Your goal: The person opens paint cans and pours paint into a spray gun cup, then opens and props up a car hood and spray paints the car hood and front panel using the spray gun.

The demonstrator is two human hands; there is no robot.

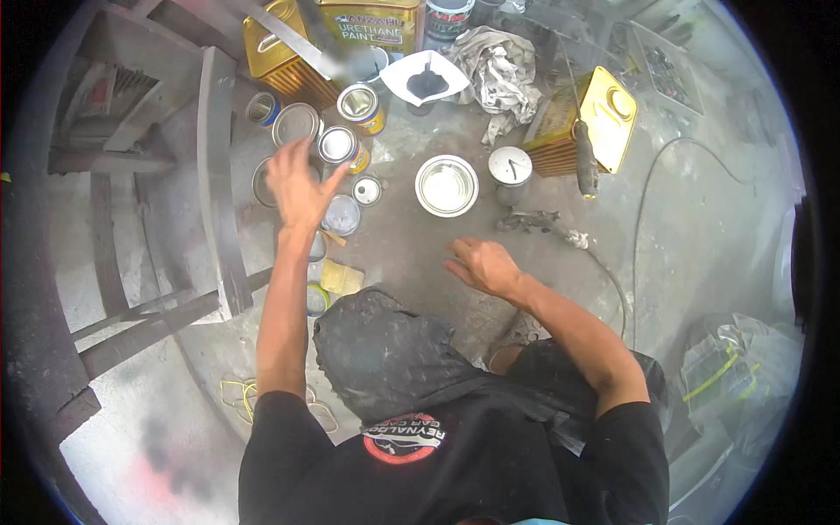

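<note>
Head cam: L hand (pixel 297 194) spread, apparently empty, by round silver-topped yellow can (pixel 338 144); 1 bump could tip it. R hand (pixel 488 265) half-curled, hold unclear.

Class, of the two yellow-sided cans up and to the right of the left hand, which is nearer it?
The front can, its silvery top close to the left hand; the other can stands behind it, farther away.

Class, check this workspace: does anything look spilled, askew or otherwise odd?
Yes. Pink and dark blotches mark the pale surface at the picture's lower left; they look like stray paint, since the area around them is much lighter. The crumpled material at top centre also looks untidy near the tins, though it may just be a rag.
</note>
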